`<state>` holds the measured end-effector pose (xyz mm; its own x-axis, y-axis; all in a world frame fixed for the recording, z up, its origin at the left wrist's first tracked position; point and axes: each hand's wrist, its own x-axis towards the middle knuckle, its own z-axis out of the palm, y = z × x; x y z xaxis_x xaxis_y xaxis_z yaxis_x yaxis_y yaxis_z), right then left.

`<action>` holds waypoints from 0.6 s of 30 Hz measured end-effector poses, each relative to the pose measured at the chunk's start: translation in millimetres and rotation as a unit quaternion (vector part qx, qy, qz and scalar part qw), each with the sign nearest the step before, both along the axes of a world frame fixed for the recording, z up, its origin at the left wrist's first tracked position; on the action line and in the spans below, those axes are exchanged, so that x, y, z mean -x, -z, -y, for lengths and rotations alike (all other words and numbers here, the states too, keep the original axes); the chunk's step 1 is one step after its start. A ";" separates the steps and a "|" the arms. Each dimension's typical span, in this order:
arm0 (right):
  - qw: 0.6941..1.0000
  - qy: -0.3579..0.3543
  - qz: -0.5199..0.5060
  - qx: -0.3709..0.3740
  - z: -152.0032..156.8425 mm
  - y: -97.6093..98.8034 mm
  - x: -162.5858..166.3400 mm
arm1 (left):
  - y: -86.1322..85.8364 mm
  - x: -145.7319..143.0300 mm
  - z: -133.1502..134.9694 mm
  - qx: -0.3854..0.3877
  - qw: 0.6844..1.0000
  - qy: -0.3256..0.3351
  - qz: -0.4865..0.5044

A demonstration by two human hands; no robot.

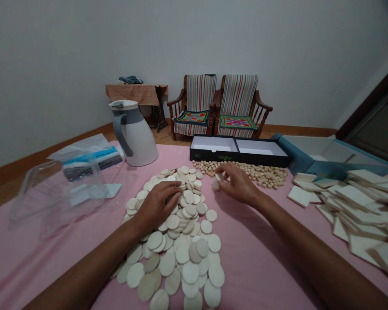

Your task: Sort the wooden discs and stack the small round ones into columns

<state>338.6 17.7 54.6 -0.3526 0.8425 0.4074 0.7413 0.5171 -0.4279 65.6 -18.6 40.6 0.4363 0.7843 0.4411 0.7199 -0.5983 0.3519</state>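
- Plain pale grey wall, dimly lit
- Brown baseboard above a brown floor
- Two dark brown wooden armchairs, side by side, with striped fabric covers and multicoloured patterned seat mats
- Small dark-legged table, draped in peach cloth, bearing crumpled blue fabric
- Dark brown frame, far right

Pale round wooden discs are lying on pink cloth, pale flat wooden tiles right; black rectangular box is sitting behind small tan beads.

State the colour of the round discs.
The discs are pale cream to off-white; best seen in the head view.
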 end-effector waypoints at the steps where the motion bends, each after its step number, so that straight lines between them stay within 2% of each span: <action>1: 1.000 -0.006 -0.006 -0.004 -4.8 2.5 -4.0 | -0.3 -0.1 0.1 -0.001 1.000 0.000 0.000; 6: 0.999 -0.044 0.002 0.027 -12.4 14.7 -8.4 | -1.7 -0.6 0.5 0.001 1.000 -0.002 -0.004; 18: 0.997 -0.030 -0.010 0.064 -13.7 26.3 -5.8 | -0.6 -0.3 0.2 0.006 1.000 0.001 0.000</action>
<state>344.5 31.4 28.3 -0.3970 0.8654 0.3058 0.7009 0.5010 -0.5077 66.0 -18.9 41.2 0.4377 0.7882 0.4326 0.7182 -0.5960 0.3593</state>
